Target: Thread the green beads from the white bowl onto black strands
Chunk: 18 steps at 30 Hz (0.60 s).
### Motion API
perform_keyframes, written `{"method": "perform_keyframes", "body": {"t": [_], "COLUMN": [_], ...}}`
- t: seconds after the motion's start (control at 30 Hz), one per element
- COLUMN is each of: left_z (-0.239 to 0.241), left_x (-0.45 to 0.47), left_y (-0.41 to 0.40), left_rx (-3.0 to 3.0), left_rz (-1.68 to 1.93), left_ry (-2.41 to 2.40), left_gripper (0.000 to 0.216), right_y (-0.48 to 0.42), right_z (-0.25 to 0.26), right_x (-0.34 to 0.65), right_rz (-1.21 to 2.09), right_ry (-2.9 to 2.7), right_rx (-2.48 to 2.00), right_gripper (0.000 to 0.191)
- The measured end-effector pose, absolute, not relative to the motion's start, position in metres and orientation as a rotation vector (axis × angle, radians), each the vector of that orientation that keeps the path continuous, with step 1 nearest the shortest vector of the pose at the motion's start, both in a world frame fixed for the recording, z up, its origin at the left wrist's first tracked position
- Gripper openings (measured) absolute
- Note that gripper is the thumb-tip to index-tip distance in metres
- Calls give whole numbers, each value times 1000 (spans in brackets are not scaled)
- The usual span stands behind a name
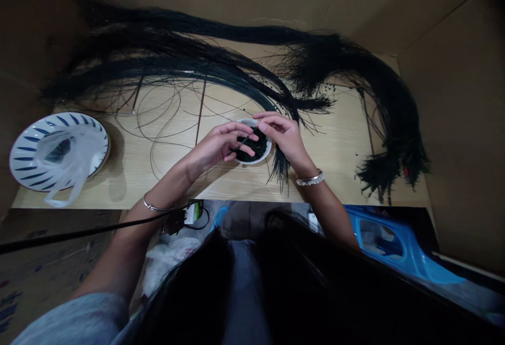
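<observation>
A small white bowl (269,151) stands near the table's front edge, holding many tiny dark green-black bits that look like beads. Over its left side is my left hand (221,145), some fingers spread above the contents and a thin dark strand (245,140) running through its grip. At the bowl's upper right, my right hand (283,133) pinches the same strand between thumb and index finger. The strand's tip is too fine to make out. Beside and partly behind my right hand lies a bundle of dark strands (281,169), its cut ends toward me.
Long dark bundles (177,21) lie across the back of the table (331,150). Another thick bundle (394,98) curves down the right side. At left sits a striped plate (23,148) with a plastic bag (73,161). Cardboard walls (445,98) surround the table. A black cable (98,227) crosses below.
</observation>
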<state>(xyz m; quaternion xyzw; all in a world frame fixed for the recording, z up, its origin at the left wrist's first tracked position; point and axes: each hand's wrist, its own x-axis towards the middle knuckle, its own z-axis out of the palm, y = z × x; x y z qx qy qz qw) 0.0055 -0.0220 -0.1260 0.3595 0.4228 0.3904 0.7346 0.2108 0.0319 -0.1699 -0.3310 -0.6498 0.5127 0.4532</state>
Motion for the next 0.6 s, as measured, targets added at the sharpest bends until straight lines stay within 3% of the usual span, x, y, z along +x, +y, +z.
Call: {"method": "perform_keyframes", "body": {"t": [0.33,0.43,0.6], "left_z": [-135,-138,-142], "left_x": [4,4,6], "left_y": [-24,-24,-22], "left_rx": [936,1030,1145], "left_rz": [919,982,958], "left_ry": [900,911,950], "left_gripper": [23,17,27], "right_y": [28,26,24], "right_z": [-163,-160,-155], "right_x": [210,211,210], "right_rz": [1396,1346,1246], "right_ry": [-1545,-1585,-1696], "right_rx": [-832,-824,-866], "right_gripper": [22,20,18]}}
